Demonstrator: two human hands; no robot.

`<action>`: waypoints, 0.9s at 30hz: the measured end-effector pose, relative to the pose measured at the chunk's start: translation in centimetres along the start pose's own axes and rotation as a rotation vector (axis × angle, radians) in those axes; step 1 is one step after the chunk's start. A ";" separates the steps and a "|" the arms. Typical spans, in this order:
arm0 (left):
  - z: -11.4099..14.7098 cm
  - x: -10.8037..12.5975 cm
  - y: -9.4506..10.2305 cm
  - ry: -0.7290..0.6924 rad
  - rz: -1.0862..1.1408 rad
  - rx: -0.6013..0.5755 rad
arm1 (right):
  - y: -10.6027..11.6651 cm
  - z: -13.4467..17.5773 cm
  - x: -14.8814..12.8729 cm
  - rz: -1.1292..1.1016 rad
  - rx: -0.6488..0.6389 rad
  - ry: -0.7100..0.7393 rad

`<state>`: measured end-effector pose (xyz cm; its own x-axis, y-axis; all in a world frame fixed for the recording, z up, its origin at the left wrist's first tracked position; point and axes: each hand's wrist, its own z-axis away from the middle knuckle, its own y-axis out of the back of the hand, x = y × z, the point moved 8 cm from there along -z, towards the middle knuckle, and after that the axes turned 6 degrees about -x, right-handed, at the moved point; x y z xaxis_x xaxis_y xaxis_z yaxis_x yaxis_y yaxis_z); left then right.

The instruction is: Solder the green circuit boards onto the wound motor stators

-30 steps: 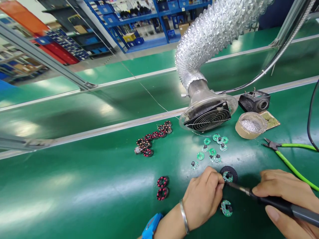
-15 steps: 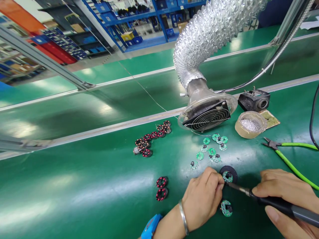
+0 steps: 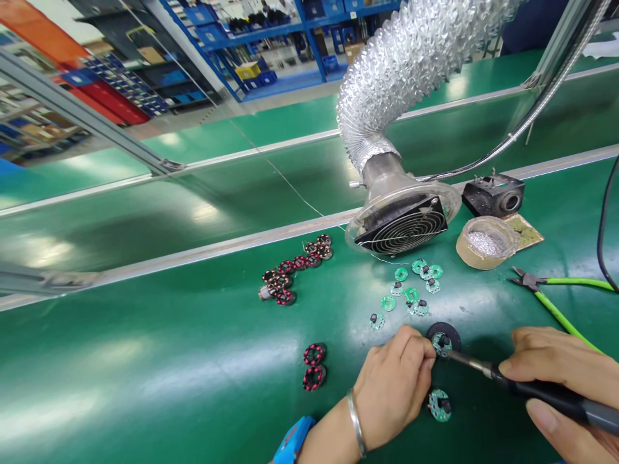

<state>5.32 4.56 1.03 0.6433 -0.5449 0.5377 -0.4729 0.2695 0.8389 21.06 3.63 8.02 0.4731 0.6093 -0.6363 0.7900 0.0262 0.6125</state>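
A soldering iron [image 3: 541, 390] lies in my right hand [image 3: 563, 380], the fingers closed round its dark handle. Its metal tip meets the lower right edge of a small round green circuit board [image 3: 442, 344], which sits on a black ring-shaped base [image 3: 451, 332]. At the board's left edge my left hand [image 3: 399, 380] is closed in a pinch; what the fingertips grip is hidden. Just below lies a second round board [image 3: 440, 405] with a black component on it.
Loose round boards [image 3: 411, 294] lie beyond my hands, under a fume extractor fan [image 3: 403, 229]. Wound coil rings [image 3: 314, 364] are on the left. To the right are green-handled cutters [image 3: 532, 280], a tub of silvery bits [image 3: 485, 243] and a black iron stand [image 3: 493, 195].
My right hand has shifted slightly right with the soldering iron, and its tip has moved from the board's lower edge to its lower right. My left hand has hardly moved.
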 end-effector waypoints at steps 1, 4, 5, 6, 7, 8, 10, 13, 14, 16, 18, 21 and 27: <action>0.0 0.0 0.0 0.002 -0.001 0.000 | -0.1 0.1 0.2 0.003 -0.037 0.007; 0.0 0.0 0.0 0.011 -0.005 -0.010 | -0.4 -0.1 0.9 -0.027 -0.075 0.024; 0.0 -0.1 0.0 0.014 -0.007 -0.012 | -0.6 -0.3 1.2 -0.046 -0.064 0.031; 0.0 -0.1 -0.1 0.017 -0.007 -0.015 | -1.1 -0.6 1.4 -0.063 -0.076 0.045; 0.1 -0.1 -0.1 0.015 -0.005 -0.016 | -1.9 -0.9 1.6 -0.075 -0.098 0.065; 0.1 -0.1 -0.2 0.010 -0.001 -0.011 | -2.7 -1.2 1.7 -0.083 -0.128 0.087; 0.3 0.0 -0.1 -0.008 0.010 0.017 | -4.5 -1.6 1.9 -0.092 -0.199 0.145; 0.4 0.1 0.0 -0.016 0.050 0.085 | -6.2 -1.9 1.9 -0.100 -0.286 0.206; 0.4 0.0 0.0 -0.001 0.073 0.108 | -6.3 -1.9 1.9 -0.101 -0.294 0.210; 0.3 -0.2 0.1 0.047 0.125 0.145 | -6.2 -1.9 2.0 -0.102 -0.285 0.204; 0.3 -0.4 0.1 0.096 0.156 0.175 | -6.0 -1.8 1.9 -0.105 -0.272 0.204; 0.4 -0.4 0.1 0.139 0.208 0.208 | -5.8 -1.8 1.8 -0.110 -0.250 0.209; 0.1 -1.7 -0.9 0.382 0.565 0.137 | -5.9 -1.8 1.9 -0.104 -0.224 0.221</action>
<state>4.57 5.12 -0.67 0.4311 -0.0262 0.9019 -0.8532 0.3135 0.4169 16.63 6.03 4.04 0.2788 0.7506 -0.5991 0.7129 0.2561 0.6528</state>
